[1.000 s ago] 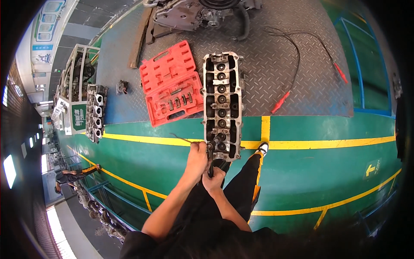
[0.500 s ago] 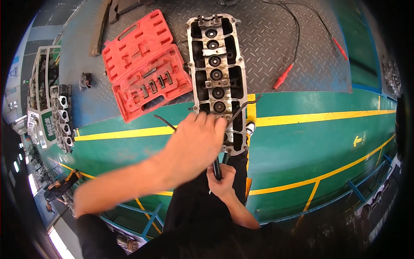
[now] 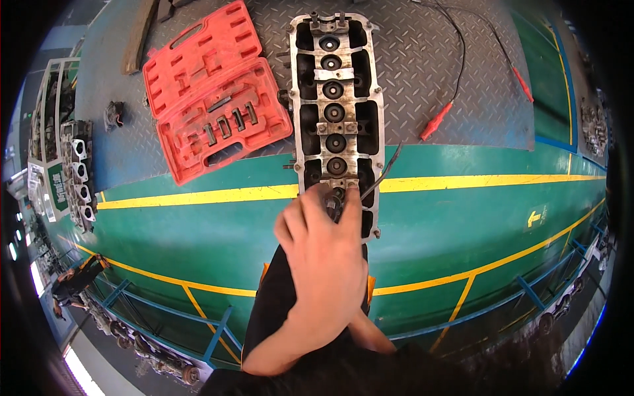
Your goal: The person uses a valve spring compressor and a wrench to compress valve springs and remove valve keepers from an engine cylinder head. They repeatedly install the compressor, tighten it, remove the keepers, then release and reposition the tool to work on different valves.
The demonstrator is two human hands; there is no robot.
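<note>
A long metal cylinder head [image 3: 307,142] with a row of round valve bores extends away from me. Over its near end is my left hand [image 3: 320,264], palm down. Its fingers are closed round a dark metal tool [image 3: 334,206] at one of the nearest bores. A thin dark rod [image 3: 385,173] slants up and right from beside these fingers, past the head's right edge. My right forearm [image 3: 370,333] shows below my left wrist. The right hand itself is hidden beneath the left, so its grip cannot be seen.
Left of the cylinder head lies an open red plastic tool case [image 3: 221,99] holding several small metal pieces. Red-ended clip leads [image 3: 437,122] rest on the grey tread-plate tabletop [image 3: 403,79] at the right. Another person [image 3: 79,284] is at the far left.
My left hand has drawn back toward me and turned, its fingers now round the tool at the near bore. My right hand, seen earlier on a black handle, is now covered.
</note>
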